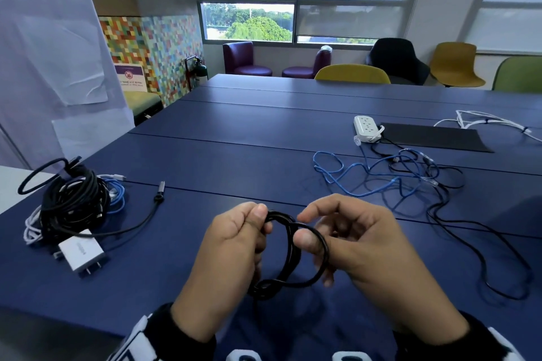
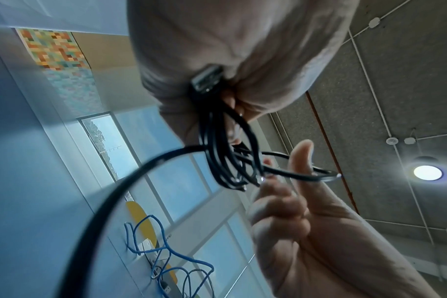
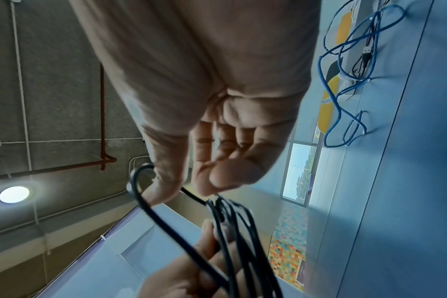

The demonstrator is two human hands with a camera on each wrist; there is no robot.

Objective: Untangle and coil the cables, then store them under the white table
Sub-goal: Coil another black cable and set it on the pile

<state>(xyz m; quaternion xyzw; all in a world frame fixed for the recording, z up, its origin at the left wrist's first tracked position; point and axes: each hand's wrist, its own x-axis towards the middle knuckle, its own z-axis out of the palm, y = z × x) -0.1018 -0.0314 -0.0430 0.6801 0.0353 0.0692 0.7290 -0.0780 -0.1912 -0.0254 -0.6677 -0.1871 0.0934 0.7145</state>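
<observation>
1. The left hand [image 1: 234, 239] was clenched round one side of a small black cable coil [image 1: 289, 255], thumb pressing the loops against curled fingers; from the left wrist view a USB plug [image 2: 207, 80] sat tucked in that fist.
2. The right hand [image 1: 352, 243] pinched a single loop of the same coil under its thumb, the other fingers loosely curled behind it.
3. The coil hung between both hands, just above the near edge of the blue table [image 1: 234, 141].
4. To the left lay a pile of coiled cables [image 1: 73, 202], black, blue and white, with a white charger [image 1: 80, 253] touching its near side.
5. To the right a blue cable [image 1: 375, 176] sprawled tangled with a loose black cable [image 1: 475, 243].
6. Beyond that tangle sat a white power strip [image 1: 366, 127] beside a dark mat [image 1: 434, 138], and a white cable [image 1: 487, 121] lay further right.
</observation>
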